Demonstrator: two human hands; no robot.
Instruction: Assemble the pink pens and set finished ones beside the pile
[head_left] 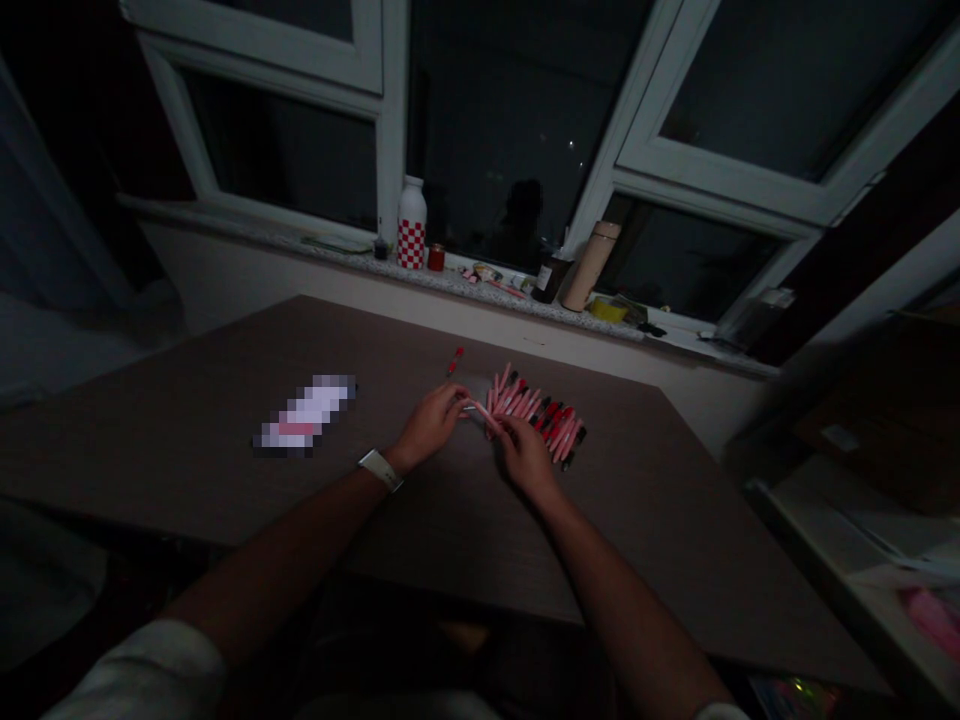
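Note:
My left hand [429, 428] and my right hand [525, 458] meet over a dark brown table [180, 450], both gripping the ends of a slim pink pen [484, 414]. A white watch [380, 470] sits on my left wrist. Just beyond my right hand lies a fanned pile of pink and red pens [538, 414] with dark tips, partly hidden by my fingers. A single small red pen or cap [454, 362] lies beyond my left hand, apart from the pile. A pixelated, blurred white and pink packet [306, 415] lies further left on the table.
Beyond the table runs a stone windowsill [360, 262] holding a white and red checked bottle [412, 226], a tan flask [591, 266], a dark jar [553, 279] and small clutter. White-framed dark windows [390, 130] stand behind it. A pale shelf [847, 530] lies to the right.

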